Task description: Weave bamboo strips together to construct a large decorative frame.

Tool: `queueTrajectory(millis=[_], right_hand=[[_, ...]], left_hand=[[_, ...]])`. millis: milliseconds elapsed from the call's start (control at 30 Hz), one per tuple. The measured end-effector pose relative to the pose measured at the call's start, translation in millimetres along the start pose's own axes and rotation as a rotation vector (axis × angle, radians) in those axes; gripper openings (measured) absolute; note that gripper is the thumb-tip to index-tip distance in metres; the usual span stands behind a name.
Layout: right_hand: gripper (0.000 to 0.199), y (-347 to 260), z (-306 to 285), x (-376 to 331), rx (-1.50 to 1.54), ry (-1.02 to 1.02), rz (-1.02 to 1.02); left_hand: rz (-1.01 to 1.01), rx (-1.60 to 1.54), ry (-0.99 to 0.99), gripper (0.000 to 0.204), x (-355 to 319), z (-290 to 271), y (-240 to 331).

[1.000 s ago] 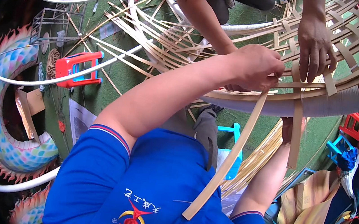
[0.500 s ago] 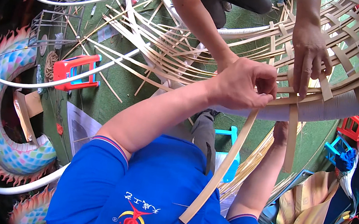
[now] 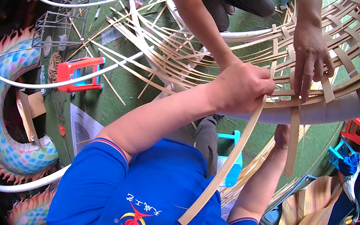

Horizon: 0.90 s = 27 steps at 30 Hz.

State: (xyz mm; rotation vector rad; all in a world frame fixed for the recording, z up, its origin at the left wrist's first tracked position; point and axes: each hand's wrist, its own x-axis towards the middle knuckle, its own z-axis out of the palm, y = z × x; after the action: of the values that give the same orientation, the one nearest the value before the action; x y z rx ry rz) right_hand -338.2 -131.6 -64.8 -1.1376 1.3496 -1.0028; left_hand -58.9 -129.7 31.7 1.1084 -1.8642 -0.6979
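My left hand is closed round a flat bamboo strip at the edge of a woven bamboo frame. The strip's long tail hangs down in front of my blue shirt. My right hand is below the frame's white-wrapped rim, its fingers hidden behind it. A second strip hangs over the rim between my hands. Another person's hand presses its fingers onto the weave near that strip. That person's other arm reaches in behind my left hand, which hides its fingers.
Loose strip ends fan out to the left across white hoops. Red stools and a blue stool stand on the green floor. A scaly painted dragon-like body curves at far left; brown leaf-like pieces are at lower right.
My left hand has gone from a fingertip pinch beside the strip to fingers wrapped over it at the rim. The other person's pressing hand stays in nearly the same place.
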Motion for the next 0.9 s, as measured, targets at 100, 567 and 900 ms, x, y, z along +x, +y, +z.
queueTrajectory(millis=[100,567,900], right_hand=[[0.065,1,0,1,0.001,-0.022,-0.007],[0.062,6,-6,4,0.011,-0.113,-0.044],[0.056,-12,5,-1,0.296,-0.147,0.037]], left_hand=[[0.008,0.180,0.029,0.006,4,3,10],[0.005,0.503,-0.049,0.006,15,11,44],[-0.086,0.365,-0.218,0.012,23,17,40]])
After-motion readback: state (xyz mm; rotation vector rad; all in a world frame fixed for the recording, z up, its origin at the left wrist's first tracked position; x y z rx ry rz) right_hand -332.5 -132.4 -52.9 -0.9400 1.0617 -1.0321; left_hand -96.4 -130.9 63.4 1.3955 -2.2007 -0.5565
